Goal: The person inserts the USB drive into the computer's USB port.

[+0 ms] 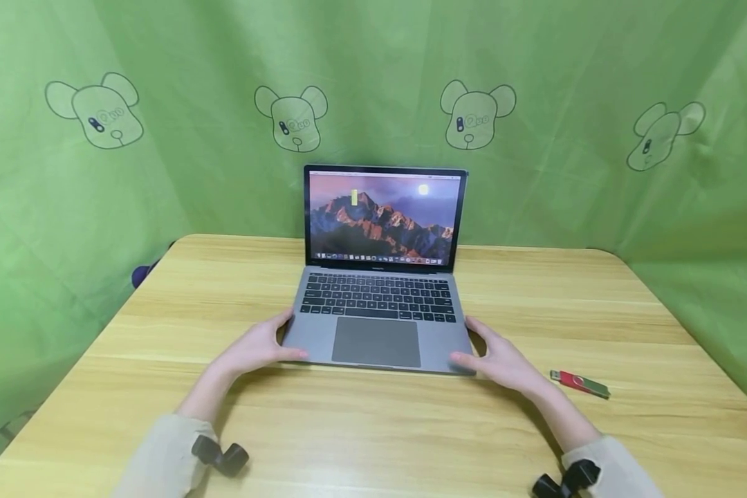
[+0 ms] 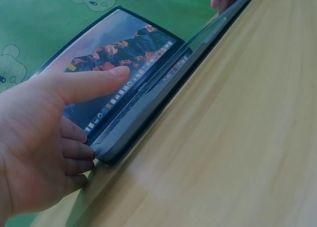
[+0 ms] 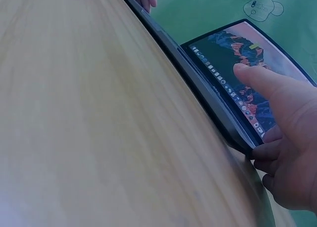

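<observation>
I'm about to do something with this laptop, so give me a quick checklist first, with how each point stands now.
1. Left hand at the laptop's left front corner: ok.
2. Right hand at its right front corner: ok.
3. Laptop open, screen lit: ok.
4. USB stick apart from the laptop, to its right: ok.
5. Laptop base flat on the table: cannot tell.

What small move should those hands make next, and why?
Perhaps the right hand should release the laptop and reach for the USB stick: the laptop stands open, the left hand holds its other front corner, and the USB stick lies apart on the table.
</observation>
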Demonstrator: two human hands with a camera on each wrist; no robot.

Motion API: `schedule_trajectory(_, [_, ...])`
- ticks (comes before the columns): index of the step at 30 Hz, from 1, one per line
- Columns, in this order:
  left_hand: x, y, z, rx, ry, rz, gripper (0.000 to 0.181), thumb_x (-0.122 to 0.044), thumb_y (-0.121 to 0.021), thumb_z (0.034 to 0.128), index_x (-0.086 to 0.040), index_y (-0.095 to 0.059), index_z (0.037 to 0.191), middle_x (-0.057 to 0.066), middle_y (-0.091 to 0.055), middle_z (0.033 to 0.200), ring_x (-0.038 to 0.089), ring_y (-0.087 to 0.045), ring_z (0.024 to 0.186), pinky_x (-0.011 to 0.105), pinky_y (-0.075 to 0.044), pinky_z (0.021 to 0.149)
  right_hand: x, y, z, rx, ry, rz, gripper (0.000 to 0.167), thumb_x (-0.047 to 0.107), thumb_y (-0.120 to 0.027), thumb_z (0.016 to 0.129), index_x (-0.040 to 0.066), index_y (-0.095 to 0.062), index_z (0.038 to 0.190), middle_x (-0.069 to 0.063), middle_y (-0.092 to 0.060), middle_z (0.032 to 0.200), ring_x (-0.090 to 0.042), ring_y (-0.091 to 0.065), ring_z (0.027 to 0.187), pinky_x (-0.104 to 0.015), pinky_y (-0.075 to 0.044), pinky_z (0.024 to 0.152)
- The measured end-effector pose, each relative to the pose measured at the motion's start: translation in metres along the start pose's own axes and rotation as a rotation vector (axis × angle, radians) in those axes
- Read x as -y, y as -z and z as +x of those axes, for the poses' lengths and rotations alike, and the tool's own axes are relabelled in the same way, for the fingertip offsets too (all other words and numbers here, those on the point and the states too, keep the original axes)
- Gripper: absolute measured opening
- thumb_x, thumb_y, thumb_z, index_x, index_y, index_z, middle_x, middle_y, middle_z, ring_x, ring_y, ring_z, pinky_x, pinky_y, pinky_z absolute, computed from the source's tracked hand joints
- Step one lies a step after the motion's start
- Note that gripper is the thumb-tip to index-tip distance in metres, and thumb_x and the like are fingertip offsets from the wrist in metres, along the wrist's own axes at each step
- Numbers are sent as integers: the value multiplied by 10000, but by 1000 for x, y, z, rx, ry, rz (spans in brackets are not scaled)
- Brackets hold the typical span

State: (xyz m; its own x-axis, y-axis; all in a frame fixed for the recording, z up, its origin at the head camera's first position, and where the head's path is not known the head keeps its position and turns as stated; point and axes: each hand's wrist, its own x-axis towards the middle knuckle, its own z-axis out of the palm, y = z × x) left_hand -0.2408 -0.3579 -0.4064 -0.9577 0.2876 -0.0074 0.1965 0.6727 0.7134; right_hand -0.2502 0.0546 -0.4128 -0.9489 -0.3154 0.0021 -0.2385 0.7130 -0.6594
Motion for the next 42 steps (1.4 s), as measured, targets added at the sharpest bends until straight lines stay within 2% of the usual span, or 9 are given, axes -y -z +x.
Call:
schedule_trajectory(12, [-3,5,1,18,18,-3,1042,-416,-773,711,98,-211,1423,259,-303,1436,358,-306,1318,464,-262,1073,4,4,1,6,-8,1,946,438,-681,813,-122,-209,1413,-306,-252,1441,-457,-214,1323,-593,-178,1053])
schedule_trajectory(23, [0,4,7,-32,50,-46,896,-364,-723,787,116,-274,1396,257,-323,1429,369,-270,1333,472,-215,1090,5,8,0,34,-14,42,929,410,-667,834,-113,-175,1424,-299,-233,1453,-449,-193,1335,-606,-165,1051])
schedule_trajectory(32, [-1,2,8,-44,49,-73,875,-334,-719,800,122,-266,1394,260,-308,1434,376,-250,1339,470,-198,1095,4,10,-1,48,-16,11,918,429,-647,844,-84,-171,1438,-282,-247,1456,-446,-211,1331,-610,-199,1039])
schedule_trajectory(42, [-4,0,7,-47,54,9,950,-405,-727,778,107,-239,1411,269,-290,1441,385,-274,1327,477,-232,1083,5,16,-7,51,17,5,877,396,-638,860,-64,-174,1445,-256,-315,1436,-444,-217,1329,-620,-195,1033])
